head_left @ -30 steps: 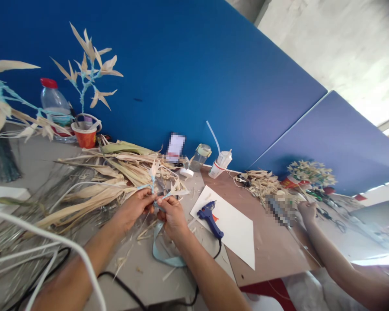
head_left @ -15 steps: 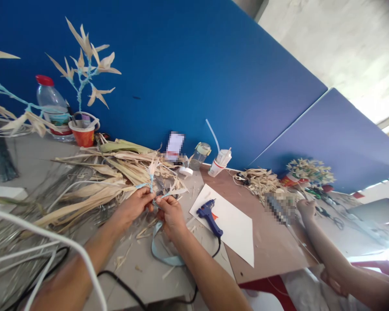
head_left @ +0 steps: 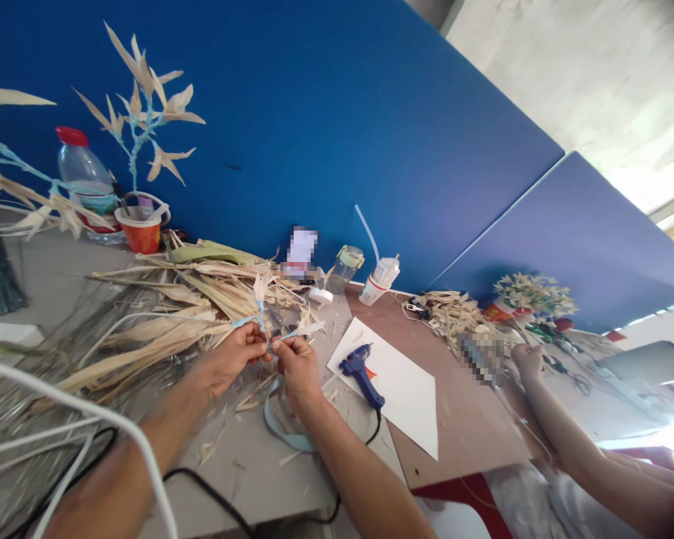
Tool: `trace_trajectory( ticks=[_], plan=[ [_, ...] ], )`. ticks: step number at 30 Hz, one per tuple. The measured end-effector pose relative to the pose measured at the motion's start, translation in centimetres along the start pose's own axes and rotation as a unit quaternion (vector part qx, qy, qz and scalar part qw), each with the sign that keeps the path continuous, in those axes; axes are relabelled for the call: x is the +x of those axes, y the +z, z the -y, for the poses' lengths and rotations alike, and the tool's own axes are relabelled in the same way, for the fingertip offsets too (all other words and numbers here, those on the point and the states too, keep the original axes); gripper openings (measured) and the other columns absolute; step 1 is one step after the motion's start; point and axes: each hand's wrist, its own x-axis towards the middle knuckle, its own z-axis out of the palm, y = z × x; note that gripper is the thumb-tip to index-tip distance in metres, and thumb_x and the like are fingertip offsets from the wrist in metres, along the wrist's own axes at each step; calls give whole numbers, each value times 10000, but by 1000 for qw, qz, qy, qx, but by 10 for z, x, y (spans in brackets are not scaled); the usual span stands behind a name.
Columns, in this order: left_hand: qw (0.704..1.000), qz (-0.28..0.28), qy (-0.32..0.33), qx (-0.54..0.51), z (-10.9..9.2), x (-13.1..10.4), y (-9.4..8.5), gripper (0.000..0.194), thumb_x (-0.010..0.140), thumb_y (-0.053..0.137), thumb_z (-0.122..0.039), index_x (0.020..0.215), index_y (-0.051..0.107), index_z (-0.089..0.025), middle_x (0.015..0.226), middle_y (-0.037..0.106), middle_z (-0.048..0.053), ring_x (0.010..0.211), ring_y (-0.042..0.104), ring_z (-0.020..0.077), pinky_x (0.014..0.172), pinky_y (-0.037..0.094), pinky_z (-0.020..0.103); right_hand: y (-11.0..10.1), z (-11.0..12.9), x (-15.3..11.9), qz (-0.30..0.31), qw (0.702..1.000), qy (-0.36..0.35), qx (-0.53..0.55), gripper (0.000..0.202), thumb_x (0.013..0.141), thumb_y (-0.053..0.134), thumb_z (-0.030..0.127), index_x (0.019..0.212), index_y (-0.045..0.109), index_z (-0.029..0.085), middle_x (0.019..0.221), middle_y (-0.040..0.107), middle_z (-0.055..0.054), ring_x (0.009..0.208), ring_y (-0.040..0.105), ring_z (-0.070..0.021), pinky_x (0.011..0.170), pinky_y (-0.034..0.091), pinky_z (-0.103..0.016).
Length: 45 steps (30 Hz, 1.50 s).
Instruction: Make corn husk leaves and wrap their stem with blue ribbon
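Observation:
Over the table, my left hand (head_left: 240, 352) is closed in a pinch on a corn-husk flower branch (head_left: 260, 299), whose stems are wrapped in light blue tape and tipped with pale husk petals. Its fingertips almost meet those of my right hand (head_left: 299, 368), which pinches the light blue tape (head_left: 278, 433) at the joint of the stems. The loose tape hangs from below my right hand in a curve to the tabletop. Exactly what lies between the fingertips is partly hidden. Just behind my hands spreads a heap of dried corn husks (head_left: 188, 292).
A blue glue gun (head_left: 365, 374) lies on white paper (head_left: 410, 404) to the right. An orange cup (head_left: 143, 236), a bottle (head_left: 87, 180), a jar (head_left: 345, 268) and a white cup (head_left: 374, 290) stand behind. White cable (head_left: 112, 419) crosses the left front. Another person's hand (head_left: 528, 363) is at right.
Both hands keep their pinch at the stem joint, with the fingertips shifted slightly. The view has moved a little; the husk petals by my right hand show more plainly.

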Motion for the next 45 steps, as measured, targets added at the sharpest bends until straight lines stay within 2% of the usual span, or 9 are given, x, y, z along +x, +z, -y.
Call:
trace_trajectory(
  ticks=[7, 14, 24, 29, 34, 37, 40, 42, 45],
  plan=[
    [999, -47, 18, 14, -3, 0, 7, 238, 531, 703, -237, 683, 528, -186, 609, 591, -31, 613, 545, 143, 613, 397, 271, 2, -6, -3, -5, 1000, -18, -6, 124, 619, 688, 268, 594, 613, 172, 548, 569, 42, 460, 358, -72, 455, 270, -214],
    [996, -74, 43, 40, 4, 7, 4, 255, 522, 707, -255, 662, 502, -199, 632, 580, -17, 673, 555, 178, 661, 409, 298, 3, -8, -1, -6, 1000, -24, 10, 132, 601, 699, 260, 590, 601, 171, 602, 590, 42, 446, 341, -58, 455, 284, -215],
    [988, -117, 74, 70, 12, 14, -6, 215, 536, 677, -260, 681, 530, -200, 612, 554, -34, 612, 519, 151, 649, 394, 293, 2, 4, -4, 50, 993, 74, 76, 174, 569, 689, 283, 711, 678, 181, 482, 479, 65, 389, 325, -56, 409, 252, -200],
    [980, -159, 103, 64, 12, 16, -10, 205, 542, 660, -272, 694, 541, -202, 595, 530, -43, 592, 502, 152, 619, 395, 290, -1, 10, -2, 54, 994, 72, 59, 236, 574, 721, 324, 762, 685, 187, 625, 600, 12, 535, 506, -116, 531, 395, -235],
    [976, -169, 119, 68, 12, 19, -13, 181, 543, 655, -247, 676, 542, -196, 594, 530, -37, 588, 499, 149, 612, 393, 280, -6, 30, -6, 83, 994, 44, -60, 178, 615, 687, 289, 754, 671, 180, 716, 626, 5, 682, 541, -134, 692, 428, -263],
    [976, -176, 112, 58, 10, 18, -12, 150, 550, 639, -211, 651, 530, -190, 587, 522, -39, 581, 487, 127, 598, 388, 253, -19, 57, -15, 93, 984, 27, -147, 213, 657, 657, 276, 846, 677, 180, 804, 645, -6, 762, 568, -159, 753, 439, -302],
    [981, -166, 96, 38, 9, 16, -9, 158, 555, 643, -192, 656, 521, -185, 594, 519, -43, 579, 483, 110, 571, 385, 228, -47, 85, -24, 106, 969, 4, -224, 285, 688, 646, 321, 925, 682, 166, 884, 671, -47, 844, 597, -201, 798, 449, -340],
    [984, -154, 83, 20, 9, 13, -7, 185, 561, 657, -201, 682, 519, -186, 601, 521, -47, 570, 486, 104, 560, 398, 223, -74, 100, -26, 83, 950, -28, -301, 291, 712, 631, 338, 948, 687, 177, 920, 689, -61, 879, 611, -216, 836, 449, -353],
    [989, -132, 63, -13, 8, 9, -4, 248, 551, 696, -226, 708, 508, -190, 623, 524, -48, 576, 513, 110, 576, 454, 246, -117, 108, -22, -3, 896, -60, -440, 262, 760, 573, 307, 966, 682, 188, 1009, 690, -85, 938, 621, -234, 857, 451, -356]
  ],
)
